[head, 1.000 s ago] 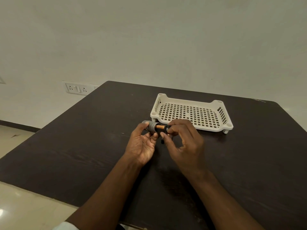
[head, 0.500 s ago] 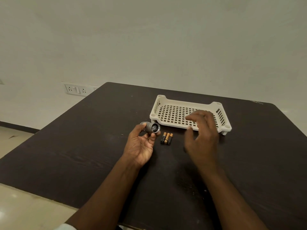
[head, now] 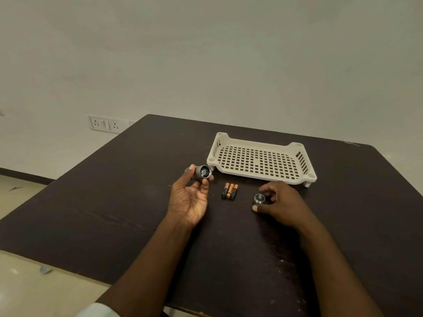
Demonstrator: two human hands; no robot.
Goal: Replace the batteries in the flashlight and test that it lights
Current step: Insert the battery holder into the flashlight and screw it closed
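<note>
Your dark desk (head: 114, 202) carries a white perforated tray (head: 263, 177) on its far side, nothing visible inside it. Your left hand (head: 191, 200) is raised palm up near the middle, its fingers (head: 204, 181) and thumb curled round the flashlight (head: 201, 172), which lies sideways with its open end facing you. Your right hand (head: 281, 203) is low at the desk to the right, its fingers loosely curved about the end cap (head: 259, 198); whether they actually pinch the cap or only touch it can't be told. Between your hands, three batteries (head: 229, 191) lie side by side on the desk, touching one another.

The step in hand looks like the battery swap: body open, cap off. Whether these cells are the old or fresh set isn't shown. Next you'd likely need fresh cells seated the right way round, then the cap lined squarely with the open end and screwed on.
</note>
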